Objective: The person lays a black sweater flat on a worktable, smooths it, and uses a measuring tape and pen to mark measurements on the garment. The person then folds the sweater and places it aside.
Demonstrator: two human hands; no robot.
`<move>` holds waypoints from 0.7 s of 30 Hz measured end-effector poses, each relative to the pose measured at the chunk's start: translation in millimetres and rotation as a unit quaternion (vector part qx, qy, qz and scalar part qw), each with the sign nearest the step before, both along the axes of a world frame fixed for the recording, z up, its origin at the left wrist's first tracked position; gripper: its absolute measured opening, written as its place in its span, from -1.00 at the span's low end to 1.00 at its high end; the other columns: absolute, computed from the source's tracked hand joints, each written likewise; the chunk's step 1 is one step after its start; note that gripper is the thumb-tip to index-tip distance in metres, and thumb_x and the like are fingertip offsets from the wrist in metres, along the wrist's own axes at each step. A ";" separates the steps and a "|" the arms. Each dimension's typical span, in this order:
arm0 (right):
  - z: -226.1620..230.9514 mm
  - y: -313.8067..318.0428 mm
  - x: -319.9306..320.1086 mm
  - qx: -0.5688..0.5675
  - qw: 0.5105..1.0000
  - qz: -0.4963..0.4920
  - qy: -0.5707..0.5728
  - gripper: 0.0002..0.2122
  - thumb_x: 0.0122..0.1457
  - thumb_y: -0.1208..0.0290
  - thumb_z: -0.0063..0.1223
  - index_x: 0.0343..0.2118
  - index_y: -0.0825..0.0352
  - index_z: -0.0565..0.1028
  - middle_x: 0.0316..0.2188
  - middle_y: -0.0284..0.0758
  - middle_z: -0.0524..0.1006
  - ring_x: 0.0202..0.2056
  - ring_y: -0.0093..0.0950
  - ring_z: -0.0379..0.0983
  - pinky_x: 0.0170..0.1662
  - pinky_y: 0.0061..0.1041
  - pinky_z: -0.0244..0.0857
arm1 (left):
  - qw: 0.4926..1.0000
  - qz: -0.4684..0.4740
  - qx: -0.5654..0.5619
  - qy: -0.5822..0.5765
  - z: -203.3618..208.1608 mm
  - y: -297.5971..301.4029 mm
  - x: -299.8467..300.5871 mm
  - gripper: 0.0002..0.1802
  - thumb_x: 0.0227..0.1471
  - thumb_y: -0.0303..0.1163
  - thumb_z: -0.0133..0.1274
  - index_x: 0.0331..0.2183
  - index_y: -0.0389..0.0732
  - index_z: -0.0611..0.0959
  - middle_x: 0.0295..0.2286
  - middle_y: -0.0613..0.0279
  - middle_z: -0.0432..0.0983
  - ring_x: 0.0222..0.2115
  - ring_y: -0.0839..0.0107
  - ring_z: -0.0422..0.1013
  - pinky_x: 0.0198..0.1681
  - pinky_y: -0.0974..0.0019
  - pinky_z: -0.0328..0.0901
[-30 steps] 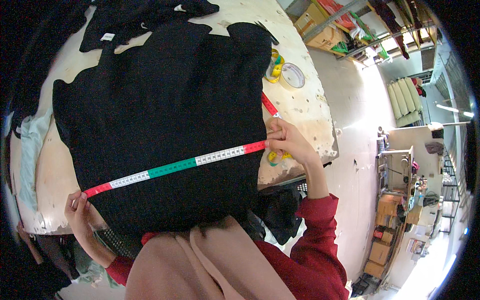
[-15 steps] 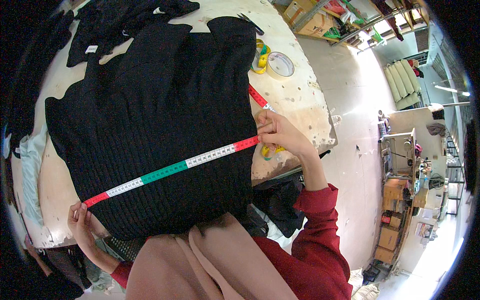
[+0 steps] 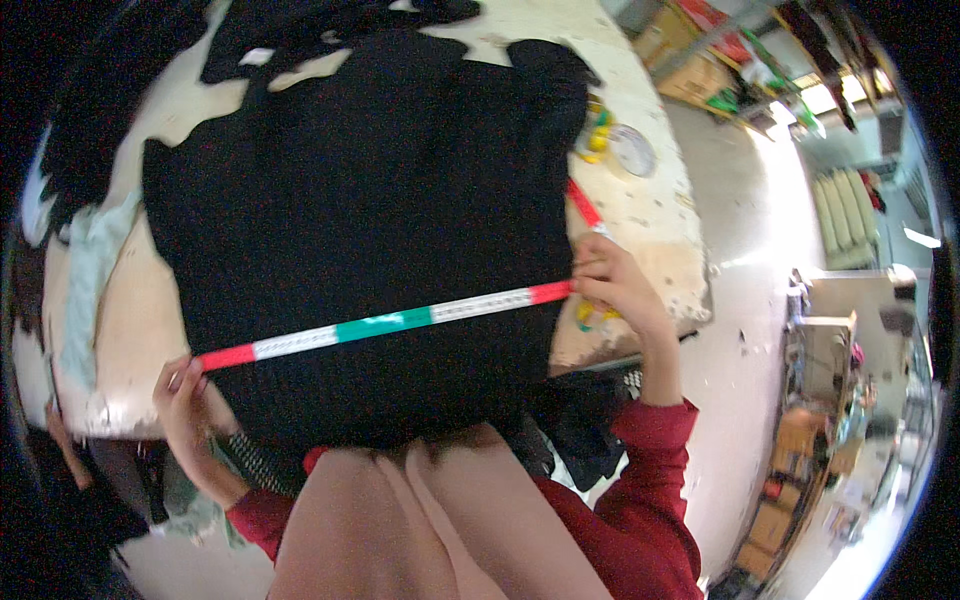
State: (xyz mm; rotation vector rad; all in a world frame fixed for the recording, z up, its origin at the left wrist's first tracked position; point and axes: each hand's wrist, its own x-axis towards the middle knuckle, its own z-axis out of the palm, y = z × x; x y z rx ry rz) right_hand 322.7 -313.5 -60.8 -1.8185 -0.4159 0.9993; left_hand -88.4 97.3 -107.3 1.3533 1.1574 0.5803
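Table (image 3: 672,225): bare edge strip right of garment (image 3: 370,200) | tape (image 3: 385,323): straight across garment | left hand (image 3: 183,398): pinched on tape, garment's left edge | right hand (image 3: 620,280): likewise, garment's right edge

Pale cloth (image 3: 93,285), tape roll (image 3: 646,160), cardboard boxes (image 3: 772,527)

Free tabletop (image 3: 662,215) separates tape roll (image 3: 626,166) from right grip (image 3: 615,275)
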 end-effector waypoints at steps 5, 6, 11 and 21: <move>-8.2 -7.0 0.8 0.000 1.000 -0.004 0.001 -0.65 0.05 0.66 0.07 -0.08 0.31 0.31 -0.49 -0.44 0.46 -0.55 -0.71 0.32 -0.53 -0.74 0.19 | 0.999 0.027 0.002 -0.029 3.2 -6.2 0.4 -0.78 -0.03 -0.53 0.25 -0.26 -0.30 0.63 -0.42 0.27 0.58 -0.42 0.62 0.46 -0.35 0.59 0.32; -4.9 -5.0 -2.7 0.001 1.000 -0.004 -0.011 -0.64 0.05 0.67 0.06 -0.07 0.31 0.32 -0.47 -0.43 0.47 -0.52 -0.69 0.35 -0.51 -0.74 0.22 | 0.999 0.020 -0.002 -0.044 3.5 -9.5 3.8 -0.79 -0.02 -0.53 0.24 -0.26 -0.30 0.64 -0.44 0.29 0.58 -0.43 0.63 0.46 -0.35 0.58 0.33; 27.3 2.5 -18.9 -0.021 0.989 -0.030 -0.146 -0.63 0.09 0.67 0.06 -0.02 0.29 0.34 -0.41 -0.41 0.53 -0.39 -0.62 0.50 -0.44 -0.78 0.29 | 0.991 -0.016 0.132 0.004 11.6 -23.7 10.2 -0.84 -0.06 -0.51 0.26 -0.37 -0.32 0.64 -0.32 0.19 0.60 -0.31 0.51 0.45 -0.24 0.46 0.31; 0.7 1.2 83.0 -0.203 0.739 -0.029 -0.641 -0.79 0.15 0.51 0.00 -0.14 0.37 0.48 -0.19 -0.15 0.55 -0.12 -0.14 0.45 -0.05 -0.26 0.31 | 0.954 -0.117 0.271 0.043 57.3 -73.8 113.3 -0.95 0.05 -0.53 0.12 -0.38 -0.26 0.57 -0.31 0.24 0.52 -0.18 0.34 0.41 -0.06 0.27 0.29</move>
